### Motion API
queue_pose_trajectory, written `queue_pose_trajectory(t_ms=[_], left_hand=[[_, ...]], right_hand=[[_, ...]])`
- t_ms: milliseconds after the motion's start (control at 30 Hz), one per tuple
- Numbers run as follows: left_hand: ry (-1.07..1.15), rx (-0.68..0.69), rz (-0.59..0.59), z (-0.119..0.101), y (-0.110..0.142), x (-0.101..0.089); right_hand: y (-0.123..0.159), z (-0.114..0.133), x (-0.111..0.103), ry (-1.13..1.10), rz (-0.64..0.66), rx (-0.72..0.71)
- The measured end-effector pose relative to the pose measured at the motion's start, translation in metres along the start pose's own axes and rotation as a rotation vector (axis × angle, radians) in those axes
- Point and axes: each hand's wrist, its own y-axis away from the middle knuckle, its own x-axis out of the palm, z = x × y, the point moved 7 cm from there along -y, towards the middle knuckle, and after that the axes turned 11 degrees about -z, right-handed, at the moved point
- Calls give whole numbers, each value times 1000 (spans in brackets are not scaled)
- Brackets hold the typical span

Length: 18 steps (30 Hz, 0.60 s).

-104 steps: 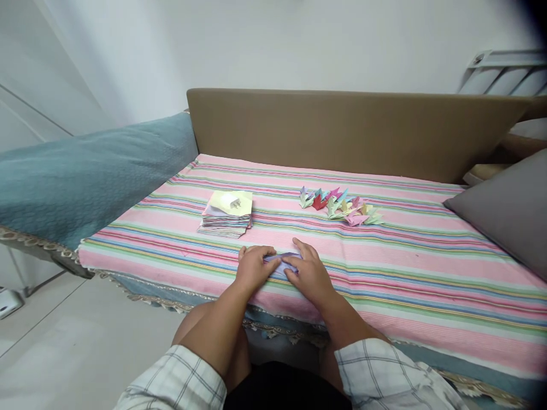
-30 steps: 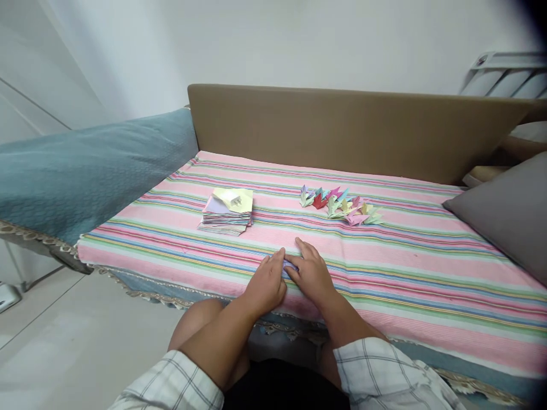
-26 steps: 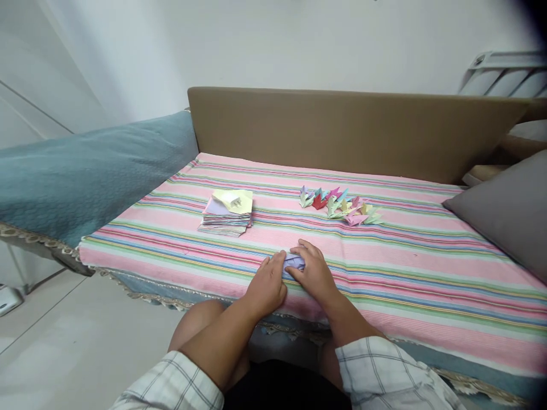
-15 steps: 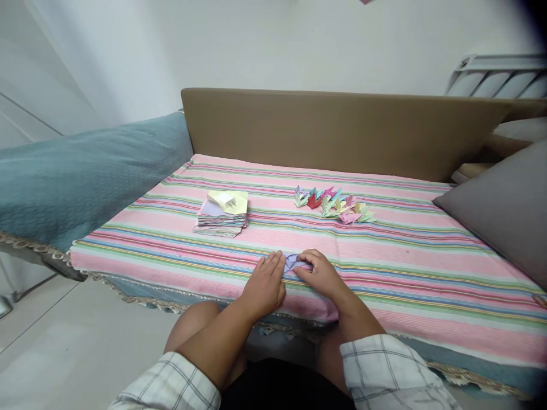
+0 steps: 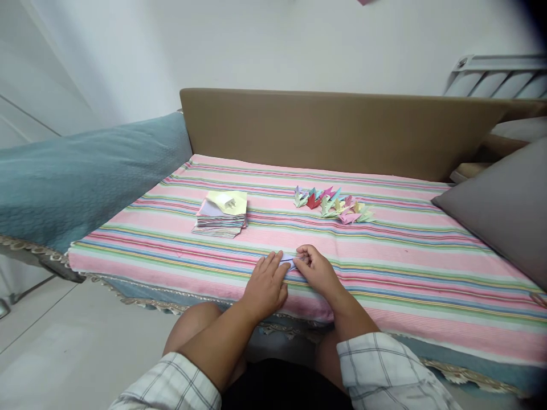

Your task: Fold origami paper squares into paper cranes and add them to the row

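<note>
A small piece of folded light purple paper (image 5: 288,257) lies on the striped cover near the front edge, partly hidden under my fingers. My left hand (image 5: 265,285) rests on its left part with the fingers stretched out flat, pressing it down. At the paper's right end, my right hand (image 5: 318,270) pinches a flap between thumb and fingertips. Behind the hands to the right sits a group of several folded paper cranes (image 5: 327,206) in red, pink, green, yellow and blue.
A stack of square coloured paper (image 5: 220,223) stands to the left, with a curled yellow sheet (image 5: 237,204) on top. The brown backrest (image 5: 320,131) closes off the rear. A blue-covered armrest (image 5: 106,171) is at left, a grey cushion (image 5: 504,199) at right.
My right hand has shifted slightly up and left, with its pinch now at the paper's flap. The left thumb has moved onto the paper, and the fold looks more opened out.
</note>
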Motion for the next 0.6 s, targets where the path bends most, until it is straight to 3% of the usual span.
queue_pose_trajectory(t_ms=[233, 467, 600], left_hand=[[-3, 19, -5, -3, -2, -2], [19, 36, 11, -4, -3, -3], [31, 52, 23, -4, -3, -4]], right_hand=[[1, 3, -10, 32, 145, -260], [-2, -1, -4, 152, 138, -381], [-5, -3, -4, 178, 134, -364]])
